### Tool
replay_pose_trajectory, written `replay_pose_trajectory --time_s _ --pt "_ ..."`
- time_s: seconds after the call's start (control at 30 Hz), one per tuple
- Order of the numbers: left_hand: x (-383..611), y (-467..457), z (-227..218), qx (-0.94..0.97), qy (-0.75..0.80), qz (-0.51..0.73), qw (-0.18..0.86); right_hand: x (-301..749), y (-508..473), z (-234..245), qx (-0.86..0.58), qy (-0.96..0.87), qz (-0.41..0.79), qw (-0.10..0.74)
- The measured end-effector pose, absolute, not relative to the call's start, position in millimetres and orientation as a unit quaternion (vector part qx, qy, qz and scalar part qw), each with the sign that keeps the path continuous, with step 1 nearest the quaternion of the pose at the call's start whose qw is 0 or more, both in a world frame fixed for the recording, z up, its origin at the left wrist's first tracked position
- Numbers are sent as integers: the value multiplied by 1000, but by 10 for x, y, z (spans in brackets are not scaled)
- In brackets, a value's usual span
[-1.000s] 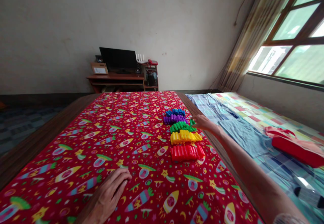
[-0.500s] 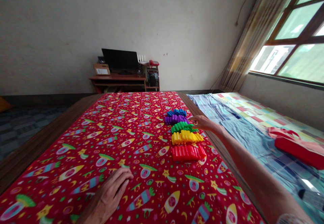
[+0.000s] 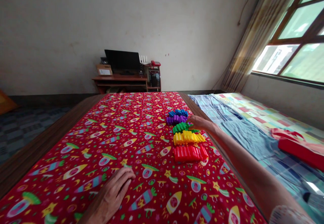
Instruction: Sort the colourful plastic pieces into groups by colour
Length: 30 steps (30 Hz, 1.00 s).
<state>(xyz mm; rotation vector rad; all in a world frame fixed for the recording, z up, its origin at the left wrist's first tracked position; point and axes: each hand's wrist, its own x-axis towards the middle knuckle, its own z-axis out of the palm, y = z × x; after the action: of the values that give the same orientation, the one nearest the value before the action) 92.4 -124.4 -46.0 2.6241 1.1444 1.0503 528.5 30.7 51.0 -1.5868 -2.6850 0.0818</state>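
Rows of small plastic pieces lie along the right side of a red patterned tablecloth (image 3: 106, 139): blue (image 3: 178, 112), purple (image 3: 176, 119), green (image 3: 180, 127), yellow (image 3: 188, 137) and red (image 3: 189, 153). My right hand (image 3: 199, 122) reaches out to the right end of the green row, its fingers curled and pinched at a green piece. My left hand (image 3: 112, 193) rests flat on the cloth near me, fingers stretched out, holding nothing.
A bed with a checked sheet (image 3: 240, 122) runs along the table's right edge, with a red bag (image 3: 301, 149) on it. A wooden desk (image 3: 121, 79) with a monitor stands at the far wall. A window (image 3: 296, 42) with curtains is at the right.
My right hand has slid slightly left, in over the end of the green row. The view has drifted a little. My left hand stays flat on the cloth.
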Motion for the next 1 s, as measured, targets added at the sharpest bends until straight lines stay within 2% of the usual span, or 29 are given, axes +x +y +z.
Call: replay_pose_trajectory --time_s 0.5,0.67,0.77,0.9,1.0 --pt "953 -1242 -416 863 368 346 29 5313 223 534 -485 -869 71 65" --pt "956 -1270 -374 860 381 336 49 5385 189 661 -475 -862 73 162" --pt "951 -1280 -366 863 376 333 56 5458 121 745 -514 -827 59 219" --pt "949 -1273 -365 864 378 328 54 5540 -44 793 -560 -788 50 251" --pt "947 -1264 -356 868 371 326 49 5540 -223 823 -589 -741 36 319"
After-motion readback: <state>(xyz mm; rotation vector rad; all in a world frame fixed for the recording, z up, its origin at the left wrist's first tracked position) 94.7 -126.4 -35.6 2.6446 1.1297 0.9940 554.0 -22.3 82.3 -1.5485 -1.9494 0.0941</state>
